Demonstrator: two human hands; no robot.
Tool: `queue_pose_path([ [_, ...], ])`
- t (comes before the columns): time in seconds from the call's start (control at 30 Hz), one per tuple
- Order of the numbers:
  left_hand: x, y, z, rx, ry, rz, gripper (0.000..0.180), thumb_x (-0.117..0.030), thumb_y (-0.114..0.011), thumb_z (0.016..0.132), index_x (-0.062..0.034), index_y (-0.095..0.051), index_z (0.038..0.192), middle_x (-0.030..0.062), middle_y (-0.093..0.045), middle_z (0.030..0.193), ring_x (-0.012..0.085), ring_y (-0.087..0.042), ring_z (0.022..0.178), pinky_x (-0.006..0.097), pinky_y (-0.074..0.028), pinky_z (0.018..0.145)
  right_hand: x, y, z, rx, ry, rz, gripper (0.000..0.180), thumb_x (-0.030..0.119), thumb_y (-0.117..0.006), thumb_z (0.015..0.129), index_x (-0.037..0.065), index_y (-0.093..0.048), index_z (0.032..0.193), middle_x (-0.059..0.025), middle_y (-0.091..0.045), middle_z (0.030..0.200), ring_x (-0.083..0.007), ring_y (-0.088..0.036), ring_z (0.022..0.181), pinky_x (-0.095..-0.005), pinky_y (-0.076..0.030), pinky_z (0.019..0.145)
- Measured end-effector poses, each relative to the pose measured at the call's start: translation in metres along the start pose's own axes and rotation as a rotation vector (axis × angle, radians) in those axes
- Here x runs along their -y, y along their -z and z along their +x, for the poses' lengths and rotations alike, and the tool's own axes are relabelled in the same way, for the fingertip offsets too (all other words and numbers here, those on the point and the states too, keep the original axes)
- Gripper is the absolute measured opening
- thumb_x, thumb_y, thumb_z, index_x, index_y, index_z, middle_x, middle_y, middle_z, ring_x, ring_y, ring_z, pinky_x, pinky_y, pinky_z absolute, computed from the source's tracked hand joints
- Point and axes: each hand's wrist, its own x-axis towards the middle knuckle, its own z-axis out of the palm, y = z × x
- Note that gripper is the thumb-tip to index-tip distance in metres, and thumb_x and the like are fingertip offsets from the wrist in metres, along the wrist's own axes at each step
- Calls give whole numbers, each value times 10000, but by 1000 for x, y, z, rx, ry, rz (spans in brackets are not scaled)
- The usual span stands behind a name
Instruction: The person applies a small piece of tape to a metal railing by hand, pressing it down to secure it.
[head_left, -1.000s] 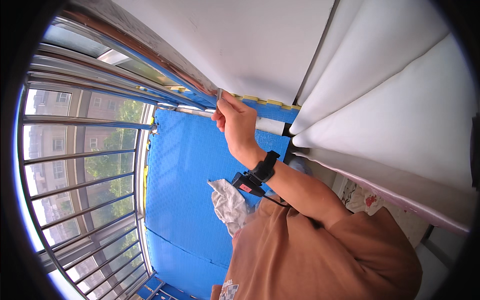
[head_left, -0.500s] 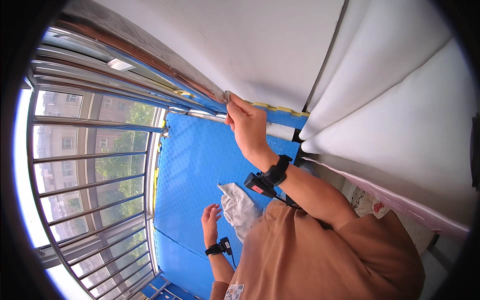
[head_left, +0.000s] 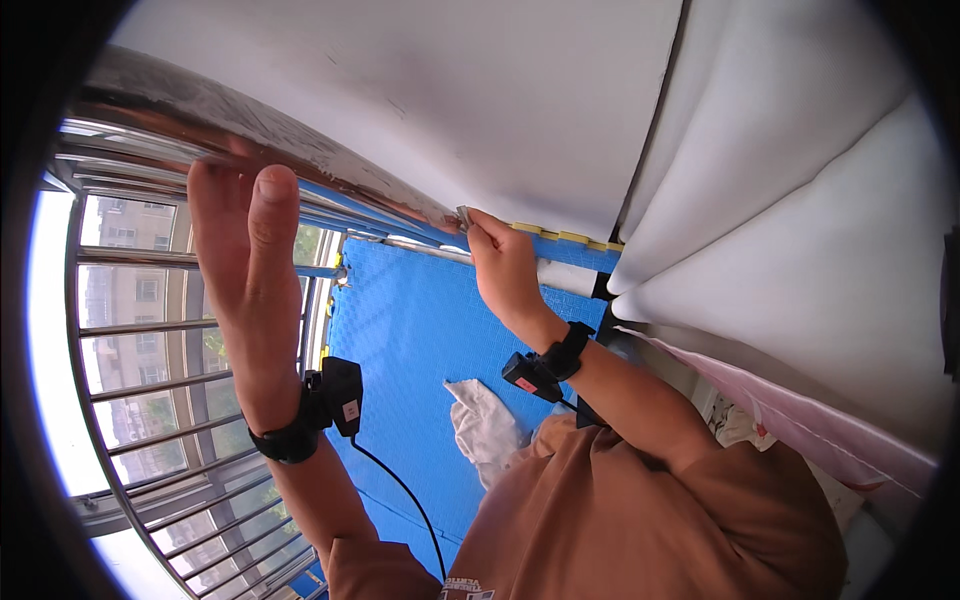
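Note:
My right hand point(head_left: 505, 265) pinches a small flat grey piece point(head_left: 463, 218), perhaps metal, between thumb and fingers. Its tip meets the end of a grey, streaked strip point(head_left: 330, 150) along the white wall point(head_left: 430, 90). The strip's surface looks scuffed, with brown patches along its lower edge. Raised in front of the window bars, my left hand point(head_left: 245, 240) is open and holds nothing. Its fingertips are close to the brown frame edge point(head_left: 220, 140); whether they touch it I cannot tell. A black band with a small box is on each wrist.
Metal window bars point(head_left: 160, 325) stand along the left, with buildings outside. Blue matting point(head_left: 400, 310) lies below, with a crumpled whitish cloth point(head_left: 480, 425) on it near my body. White draped sheets point(head_left: 780, 180) and a pinkish edge point(head_left: 760, 400) are on the right.
My left hand has risen from beside the cloth to the window frame. The right hand, still gripping the grey piece, has shifted slightly down in the view.

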Motion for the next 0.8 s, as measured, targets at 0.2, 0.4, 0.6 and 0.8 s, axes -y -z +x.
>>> queue_pose_path([
  [0.2,-11,-53,27,-486,209,-73,118,-161,-640,802,-65,-582,771,52,-594,521,93,-540,658,323,-408,883,-5,7,-3,65,-60,91,344,132,-458,988,-36,-558,1271,8,-486,638,-44,-409,542,-240,-345,481],
  [0.4,19,-26,17,-294,-195,613,126,-53,-538,856,-128,-586,768,-44,-603,547,77,-583,610,382,-438,964,-4,-1,-12,64,-68,233,348,128,-494,978,-41,-561,1274,-3,-508,625,-43,-427,556,-240,-371,492],
  [0.6,20,-35,23,-327,-272,803,179,-55,-508,918,-144,-583,783,-75,-620,562,76,-595,580,407,-412,1040,16,-1,-8,86,-102,346,349,125,-491,982,-13,-554,1297,11,-511,627,-35,-422,535,-214,-355,466],
  [0.8,3,-56,29,-558,125,92,116,-127,-575,760,-81,-544,658,12,-548,459,92,-505,516,388,-355,1077,0,2,-3,68,-144,295,356,124,-497,991,0,-534,1322,2,-523,660,-57,-461,525,-214,-384,473],
])
